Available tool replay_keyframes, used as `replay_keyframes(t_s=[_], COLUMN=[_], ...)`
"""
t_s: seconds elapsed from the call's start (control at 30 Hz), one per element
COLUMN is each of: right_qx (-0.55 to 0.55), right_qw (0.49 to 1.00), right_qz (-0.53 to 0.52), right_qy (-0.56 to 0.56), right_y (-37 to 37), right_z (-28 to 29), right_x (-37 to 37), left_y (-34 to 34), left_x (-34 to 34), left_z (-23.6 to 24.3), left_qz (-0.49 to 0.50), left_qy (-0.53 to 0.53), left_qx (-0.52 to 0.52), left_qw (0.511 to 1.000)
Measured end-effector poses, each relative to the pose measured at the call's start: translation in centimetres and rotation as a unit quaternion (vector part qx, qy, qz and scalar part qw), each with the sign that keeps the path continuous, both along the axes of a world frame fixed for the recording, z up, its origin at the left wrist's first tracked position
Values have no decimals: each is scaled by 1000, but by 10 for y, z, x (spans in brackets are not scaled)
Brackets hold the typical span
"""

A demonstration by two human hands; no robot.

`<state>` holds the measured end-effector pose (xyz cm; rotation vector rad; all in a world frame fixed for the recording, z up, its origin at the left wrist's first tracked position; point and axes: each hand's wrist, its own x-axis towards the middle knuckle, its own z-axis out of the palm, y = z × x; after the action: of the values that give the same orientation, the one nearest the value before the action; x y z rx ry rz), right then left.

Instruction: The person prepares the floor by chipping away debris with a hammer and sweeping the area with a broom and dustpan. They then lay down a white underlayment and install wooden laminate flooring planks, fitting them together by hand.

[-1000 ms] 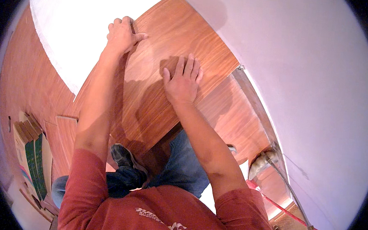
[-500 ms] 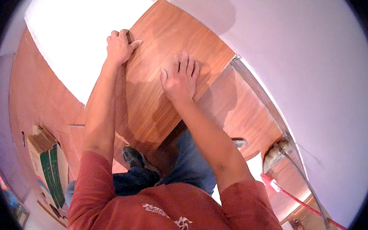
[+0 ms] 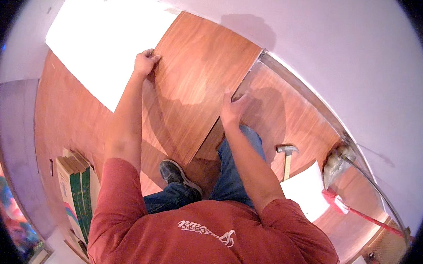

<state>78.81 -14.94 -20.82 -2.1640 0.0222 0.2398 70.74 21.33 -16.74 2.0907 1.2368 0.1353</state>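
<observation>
A wide wood-grain laminate board (image 3: 201,59) lies in front of me, its far end near the pale wall. My left hand (image 3: 145,63) grips its left edge, thumb on top; the undersides of those fingers are hidden. At the board's right edge is my right hand (image 3: 234,109), thumb and fingers apart on either side of that edge. Its fingers are a little blurred, and I cannot tell whether they touch the board. Shadows of my arms fall across the surface.
White sheet underlay (image 3: 106,40) covers the floor at far left. A claw hammer (image 3: 287,160) lies right of my knee, near another white sheet (image 3: 306,192). A clear plastic bag (image 3: 336,165) and a broom-like red pole (image 3: 369,219) are at right. Stacked boxes (image 3: 77,187) stand at left.
My right hand has gone from lying flat on the board to its right edge. My left hand still holds the left edge. The view has shifted, and the hammer now shows fully.
</observation>
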Motion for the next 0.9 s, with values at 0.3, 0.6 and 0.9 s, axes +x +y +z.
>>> replay_keyframes(t_s=[0.3,0.6,0.9], right_qx=[228,235,210], right_qw=[969,963,971], right_qz=[2,17,57], right_qy=[91,128,96], right_y=[12,9,8], right_z=[-32,-20,-22], right_x=[-30,-31,-26], left_y=[23,24,23], left_x=[-7,-5,-7], left_z=[-16,-6,-8], left_qz=[65,54,7], left_qy=[-109,-81,-29], left_qx=[-178,-182,-80], left_qw=[976,979,996])
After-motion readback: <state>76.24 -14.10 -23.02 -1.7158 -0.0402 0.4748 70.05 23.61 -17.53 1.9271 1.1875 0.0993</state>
